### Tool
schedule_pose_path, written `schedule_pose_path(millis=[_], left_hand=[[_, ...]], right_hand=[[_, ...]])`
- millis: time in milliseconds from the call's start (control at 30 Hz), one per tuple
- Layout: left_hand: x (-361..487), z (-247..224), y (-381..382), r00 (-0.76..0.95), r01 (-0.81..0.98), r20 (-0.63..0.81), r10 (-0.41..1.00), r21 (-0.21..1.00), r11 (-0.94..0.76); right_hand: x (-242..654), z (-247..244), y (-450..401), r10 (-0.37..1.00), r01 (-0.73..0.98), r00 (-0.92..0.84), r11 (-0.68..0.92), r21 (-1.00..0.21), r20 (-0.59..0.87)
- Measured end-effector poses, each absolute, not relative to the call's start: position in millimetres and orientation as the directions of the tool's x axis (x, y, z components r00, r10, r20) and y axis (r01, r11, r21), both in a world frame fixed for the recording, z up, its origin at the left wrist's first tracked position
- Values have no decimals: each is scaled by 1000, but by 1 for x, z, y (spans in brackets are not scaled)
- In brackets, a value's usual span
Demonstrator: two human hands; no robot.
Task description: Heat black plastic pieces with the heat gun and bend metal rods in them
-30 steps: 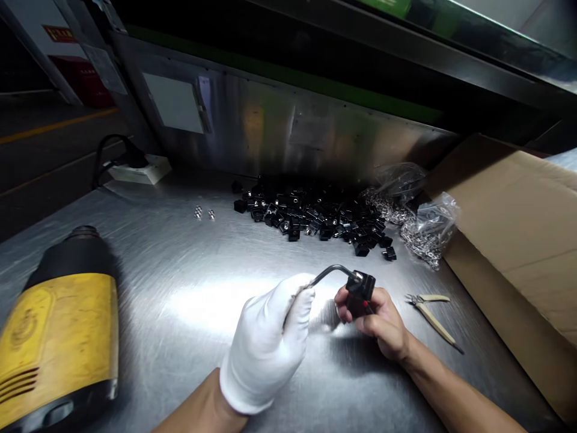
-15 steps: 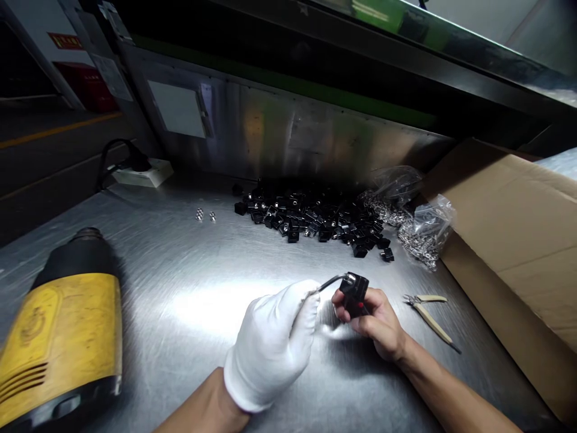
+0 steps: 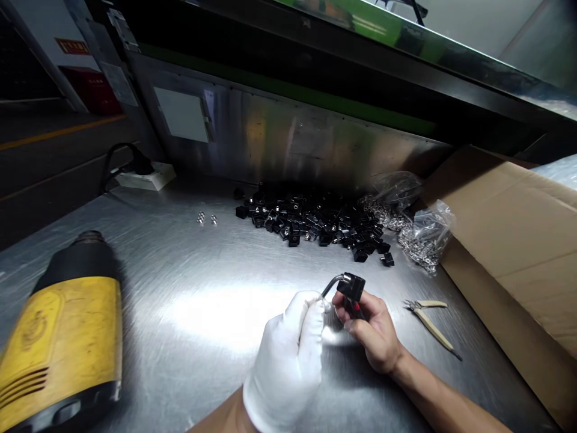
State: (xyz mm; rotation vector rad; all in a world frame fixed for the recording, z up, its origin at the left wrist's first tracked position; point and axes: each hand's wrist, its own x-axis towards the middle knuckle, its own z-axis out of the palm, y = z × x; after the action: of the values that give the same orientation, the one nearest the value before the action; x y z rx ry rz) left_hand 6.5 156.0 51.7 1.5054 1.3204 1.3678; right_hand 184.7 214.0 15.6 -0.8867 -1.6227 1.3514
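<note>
**A:** What do we have in our hands right now?

**B:** Our left hand (image 3: 286, 355), in a white cotton glove, is closed tightly around a bent metal rod (image 3: 330, 285). Our bare right hand (image 3: 372, 334) has its fingers closed on the black plastic block (image 3: 351, 287) at the rod's far end, just above the stainless steel table (image 3: 202, 300).

**A:** How far along do we look?

**B:** We have this one block on its rod in hand. A large heap of loose black blocks (image 3: 311, 222) lies ahead, beside a plastic bag of small silver metal parts (image 3: 426, 231). We can't tell how many pieces are finished. No finished pile shows. Side cutters (image 3: 428, 322) lie just right of our right hand, and a yellow heat gun (image 3: 67, 325) rests well to our left.
</note>
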Motion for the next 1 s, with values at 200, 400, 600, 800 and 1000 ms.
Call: schedule_pose_path(millis=[200,400,600,800,1000], left_hand=[[13,51,156,-122,127,225,967,970,-210],[14,48,152,-80,60,102,992,994,-97],[16,44,151,-64,-8,61,996,998,-61],[17,41,151,-51,-36,47,998,998,-49],[17,36,151,-37,-8,37,999,999,-38]], right_hand=[[176,14,208,916,30,-371,177,-984,153],[169,19,200,915,16,-389,119,-993,103],[166,21,194,905,-23,-420,60,-998,64],[164,20,192,897,-63,-442,0,-998,28],[163,21,189,896,-75,-444,-16,-997,19]])
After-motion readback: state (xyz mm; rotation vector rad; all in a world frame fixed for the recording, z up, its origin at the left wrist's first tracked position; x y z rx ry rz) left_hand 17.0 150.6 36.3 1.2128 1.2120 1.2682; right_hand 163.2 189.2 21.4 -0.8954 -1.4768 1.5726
